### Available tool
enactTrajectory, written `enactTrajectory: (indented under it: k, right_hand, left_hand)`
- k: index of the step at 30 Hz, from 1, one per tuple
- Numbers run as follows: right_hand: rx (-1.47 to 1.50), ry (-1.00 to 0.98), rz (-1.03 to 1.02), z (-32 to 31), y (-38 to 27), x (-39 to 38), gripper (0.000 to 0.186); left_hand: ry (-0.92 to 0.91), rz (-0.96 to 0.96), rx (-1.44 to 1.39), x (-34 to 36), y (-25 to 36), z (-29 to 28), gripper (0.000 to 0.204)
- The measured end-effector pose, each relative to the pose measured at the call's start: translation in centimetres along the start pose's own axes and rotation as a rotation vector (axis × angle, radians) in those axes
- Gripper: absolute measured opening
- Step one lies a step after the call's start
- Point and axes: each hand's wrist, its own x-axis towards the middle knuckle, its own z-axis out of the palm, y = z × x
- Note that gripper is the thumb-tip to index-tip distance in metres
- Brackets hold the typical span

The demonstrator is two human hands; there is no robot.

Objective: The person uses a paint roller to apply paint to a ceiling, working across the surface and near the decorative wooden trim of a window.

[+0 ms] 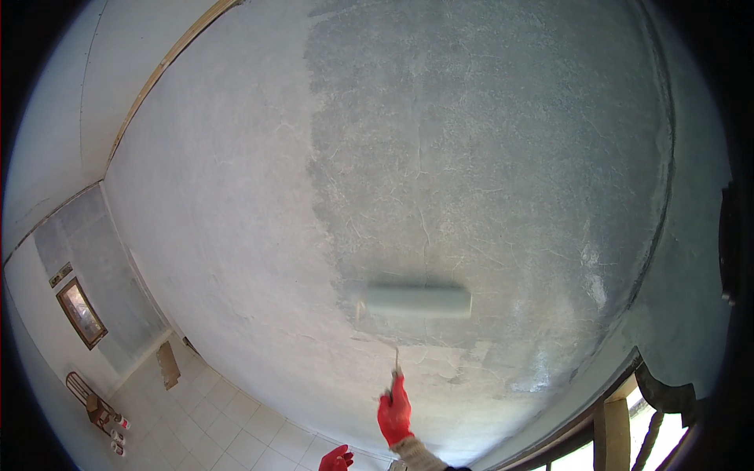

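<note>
My right hand (395,411), in a red glove, is closed around the handle of a paint roller (418,301). The roller's wide, pale sleeve lies against the wall, smeared by motion, at the lower end of a dark, damp-looking grey area. Its thin metal frame runs down to my fist. At the lower edge my left hand (335,458), also gloved in red, shows only in part. Its fingers are slightly bent and apart, with nothing seen in them. The wall (228,180) is paler left of the grey area and has fine cracks.
A wooden-framed opening with railings (613,432) lies at the lower right. Far left stand a chair (97,408) and several small tubs (118,449) on the tiled floor (212,420). A brown board (168,365) leans near the far wall, beside a small framed window (82,312).
</note>
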Motion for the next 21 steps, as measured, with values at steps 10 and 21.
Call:
enactTrajectory:
  k: [10, 21]
  right_hand:
    - [0.217, 0.233, -0.764, -0.4, -27.7, 26.1, 0.059]
    - [0.059, -0.137, -0.810, -9.2, -50.6, 35.8, 0.034]
  left_hand:
    - [0.137, 0.138, -0.014, -0.3, 3.7, -1.9, 0.032]
    - [0.483, -0.003, 0.005, -2.6, 1.1, -7.3, 0.029]
